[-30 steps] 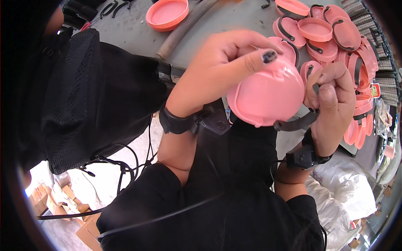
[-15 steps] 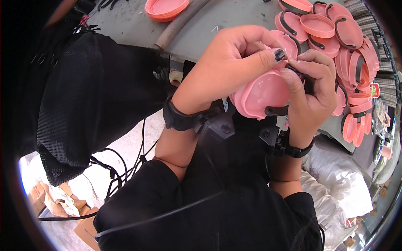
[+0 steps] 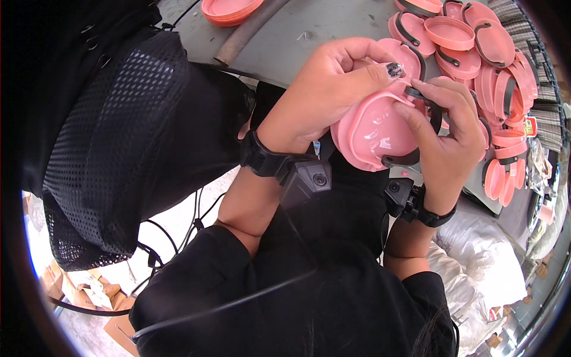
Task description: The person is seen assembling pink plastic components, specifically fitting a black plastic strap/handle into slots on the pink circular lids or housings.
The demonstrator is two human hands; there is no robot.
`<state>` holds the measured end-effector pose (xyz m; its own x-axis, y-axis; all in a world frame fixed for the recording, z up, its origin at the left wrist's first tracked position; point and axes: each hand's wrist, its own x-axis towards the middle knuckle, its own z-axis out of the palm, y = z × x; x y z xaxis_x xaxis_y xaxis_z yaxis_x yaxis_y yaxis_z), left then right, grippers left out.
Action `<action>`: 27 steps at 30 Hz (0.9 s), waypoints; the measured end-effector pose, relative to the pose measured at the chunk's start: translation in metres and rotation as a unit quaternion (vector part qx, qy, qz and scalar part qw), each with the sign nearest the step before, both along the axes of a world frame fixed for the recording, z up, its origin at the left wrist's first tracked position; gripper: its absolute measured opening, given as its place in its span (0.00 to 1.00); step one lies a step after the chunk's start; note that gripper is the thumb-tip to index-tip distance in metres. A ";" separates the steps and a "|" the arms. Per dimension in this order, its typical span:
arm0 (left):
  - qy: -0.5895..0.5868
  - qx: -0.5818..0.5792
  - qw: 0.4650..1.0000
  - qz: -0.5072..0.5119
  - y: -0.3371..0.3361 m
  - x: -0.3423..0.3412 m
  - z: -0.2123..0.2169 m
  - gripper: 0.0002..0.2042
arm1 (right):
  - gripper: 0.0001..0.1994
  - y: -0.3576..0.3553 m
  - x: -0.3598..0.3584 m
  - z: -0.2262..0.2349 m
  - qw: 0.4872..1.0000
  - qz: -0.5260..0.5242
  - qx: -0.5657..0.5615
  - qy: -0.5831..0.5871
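Up in front of my chest I hold a pink plastic round case [image 3: 380, 134], its glossy hollow side tilted up toward me. A curved black handle [image 3: 402, 160] runs along its right side. My left hand [image 3: 336, 89] is closed on the far left rim, with the thumb and fingertips pinching near the top edge. The fingers of my right hand [image 3: 449, 125] wrap round the right side and the handle, the thumb lying over the rim. The handle's upper end sits by my right fingertips; how it joins the case is partly hidden by them.
A heap of similar pink pieces with black handles [image 3: 495, 44] covers the right of the grey table [image 3: 321, 21]. Farther left lie stacked pink round pieces [image 3: 229, 11] and a grey tube [image 3: 250, 33]. Black mesh [image 3: 113, 149] hangs at left; white sacks [image 3: 482, 256] stand lower right.
The case has turned slightly and shows more of its hollow side. My right fingers have shifted along the handle, whose upper end shows more now. The left hand keeps its pinch.
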<state>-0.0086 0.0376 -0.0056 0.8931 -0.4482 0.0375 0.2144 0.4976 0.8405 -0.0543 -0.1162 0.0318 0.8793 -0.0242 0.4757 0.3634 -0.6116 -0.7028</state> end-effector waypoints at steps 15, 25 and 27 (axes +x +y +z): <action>-0.078 -0.089 0.990 0.074 -0.016 -0.009 0.005 0.08 | 0.11 -0.012 0.015 0.001 0.998 -0.044 -0.029 -0.016; -0.063 -0.132 0.985 0.087 -0.012 -0.011 0.009 0.07 | 0.10 -0.001 0.006 0.009 0.994 -0.071 -0.077 -0.027; -0.055 -0.108 0.989 0.080 -0.008 -0.008 0.008 0.06 | 0.11 -0.005 0.006 0.008 0.996 -0.057 -0.065 -0.008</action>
